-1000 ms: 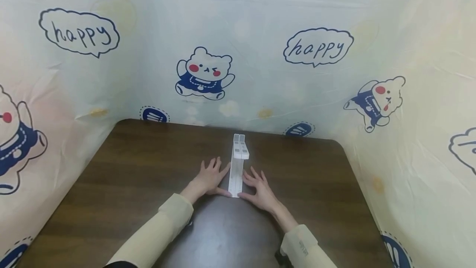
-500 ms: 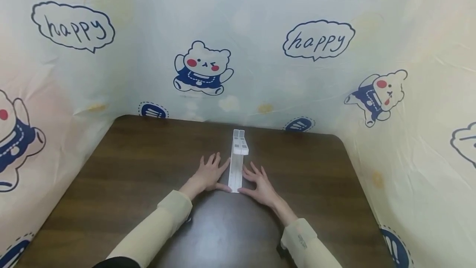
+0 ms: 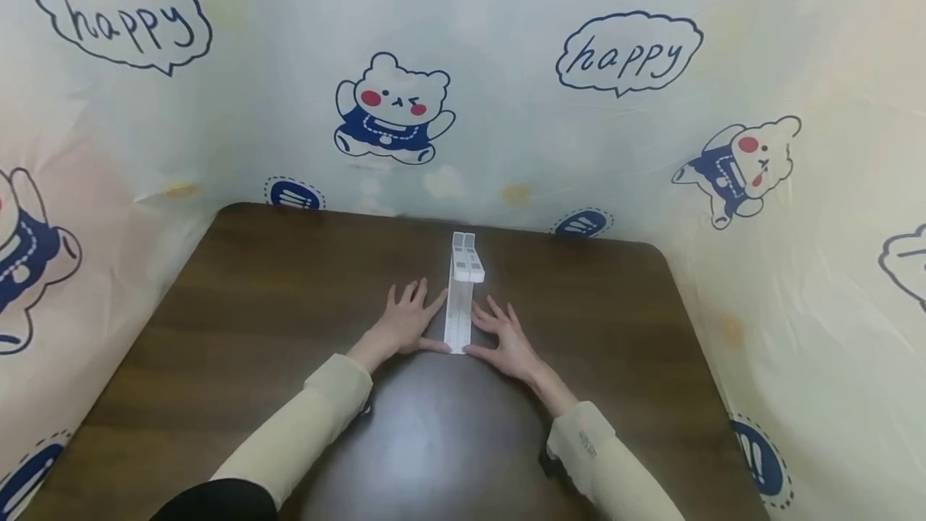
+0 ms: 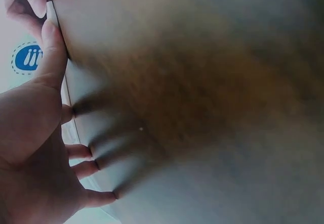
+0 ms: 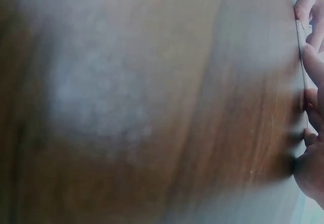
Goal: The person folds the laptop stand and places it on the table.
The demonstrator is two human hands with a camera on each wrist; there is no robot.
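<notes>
A white, stand-like object rises near the middle of the table. It has a narrow flat base and a raised top with small square openings, and a seam runs down its length. My left hand lies along its left side, thumb and index finger right at the edge, the other fingers spread. On the opposite side my right hand mirrors it, thumb at the near corner and fingertips along the edge. In the left wrist view, the left hand has fingertips on the tabletop. Only part of the right hand enters the right wrist view.
The dark brown wooden table has rounded far corners. Behind it and at both sides hangs a pale curtain printed with bears and "happy" bubbles. Light sleeves cover both forearms.
The whole head view has shifted, so table, hands and white object sit higher in it. Both hands keep the same place beside the white object.
</notes>
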